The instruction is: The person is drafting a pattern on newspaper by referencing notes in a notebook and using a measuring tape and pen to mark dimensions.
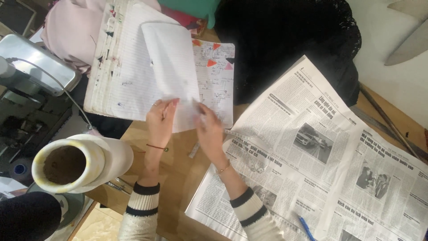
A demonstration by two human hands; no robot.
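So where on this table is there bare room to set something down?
Bare wood shows between the notebook, the newspaper and the white roll, under the left hand and right hand. Another strip lies right of the newspaper. Elsewhere paper and black cloth crowd it.

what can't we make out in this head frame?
- Right hand: motion-blurred, so its grip on the loose sheet is unclear.
- Notebook: right page partly hidden by the sheet.
- Blue pen: cut off by the bottom edge.
- Newspaper: runs past the right edge.
- Left hand: pinches the sheet's bottom edge.
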